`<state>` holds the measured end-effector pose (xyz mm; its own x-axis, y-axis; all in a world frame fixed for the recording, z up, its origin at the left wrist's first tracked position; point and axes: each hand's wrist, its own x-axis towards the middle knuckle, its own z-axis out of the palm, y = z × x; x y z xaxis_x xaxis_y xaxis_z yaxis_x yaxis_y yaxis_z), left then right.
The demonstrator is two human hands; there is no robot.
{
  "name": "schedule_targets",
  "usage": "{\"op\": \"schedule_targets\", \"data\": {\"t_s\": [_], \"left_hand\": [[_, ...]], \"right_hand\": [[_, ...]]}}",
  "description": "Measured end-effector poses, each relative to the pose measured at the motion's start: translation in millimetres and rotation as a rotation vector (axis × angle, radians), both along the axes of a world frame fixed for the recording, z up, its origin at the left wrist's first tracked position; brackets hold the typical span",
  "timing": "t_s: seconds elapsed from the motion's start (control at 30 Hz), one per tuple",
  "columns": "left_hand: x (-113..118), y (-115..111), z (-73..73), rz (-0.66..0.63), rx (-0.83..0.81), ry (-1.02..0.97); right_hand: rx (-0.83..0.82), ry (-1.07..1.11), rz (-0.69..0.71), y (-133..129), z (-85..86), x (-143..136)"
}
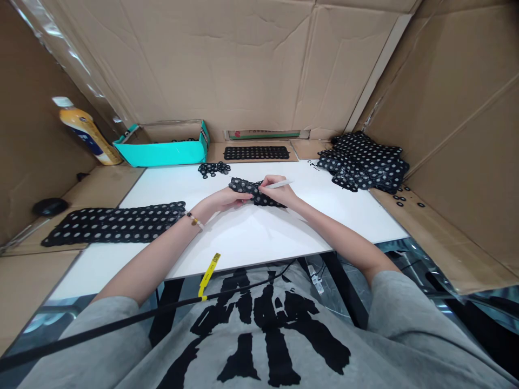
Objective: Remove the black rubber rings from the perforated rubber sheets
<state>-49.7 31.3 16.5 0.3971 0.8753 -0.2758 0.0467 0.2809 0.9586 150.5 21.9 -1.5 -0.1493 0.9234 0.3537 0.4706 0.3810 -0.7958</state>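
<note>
My left hand (227, 199) grips the left part of a small black sheet of joined rings (243, 186), raised a little over the white board. Pale round spots show through its holes. In my right hand (278, 190) is a slim white pen-like tool (280, 184), pinched between fingers and thumb. Its near tip meets the sheet, though the fingers hide the exact contact. The right end of the sheet lies under my right hand. Just beyond my left hand, several loose black rings (213, 169) are heaped on the board.
A long ring sheet (115, 224) lies left, a smaller one (257, 153) at the back. Stacked sheets (365, 162) fill the back right, with loose rings (400, 201) nearby. A turquoise box (166, 154), a bottle (89, 135) and a black round object (50, 207) stand left. Cardboard walls surround the white board (251, 237).
</note>
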Motion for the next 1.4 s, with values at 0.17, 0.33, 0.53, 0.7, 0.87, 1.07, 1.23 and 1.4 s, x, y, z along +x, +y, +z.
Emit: {"op": "schedule_targets", "data": {"t_s": [0.17,0.33,0.53,0.7,0.87,1.07,1.23,1.4], "left_hand": [[0.7,2.2,-2.8,-0.077,0.06,0.071],[1.9,6.4,-7.6,-0.016,0.035,0.05],[1.4,10.4,-11.9,0.065,0.008,0.036],[1.3,9.7,-11.1,0.069,0.013,0.026],[2.6,9.0,-11.9,0.089,0.021,0.017],[4.0,8.4,-13.5,0.107,0.037,0.05],[5.2,6.4,-14.5,0.129,0.075,0.011],[4.6,8.1,-16.9,0.182,0.033,-0.023]], "right_hand": [[-0.093,0.106,0.006,-0.1,-0.3,0.1],[-0.108,0.18,-0.001,-4.3,5.2,-0.6],[-0.142,0.202,0.023,-6.5,5.0,-3.8],[-0.125,0.163,0.041,-11.1,4.3,-7.6],[-0.089,0.141,0.03,-12.0,4.9,-7.3],[-0.091,0.125,0.047,-11.0,5.3,-5.7],[-0.125,0.097,0.06,-8.7,-0.3,-6.8],[-0.066,0.052,0.052,-10.8,-4.2,-10.4]]}}
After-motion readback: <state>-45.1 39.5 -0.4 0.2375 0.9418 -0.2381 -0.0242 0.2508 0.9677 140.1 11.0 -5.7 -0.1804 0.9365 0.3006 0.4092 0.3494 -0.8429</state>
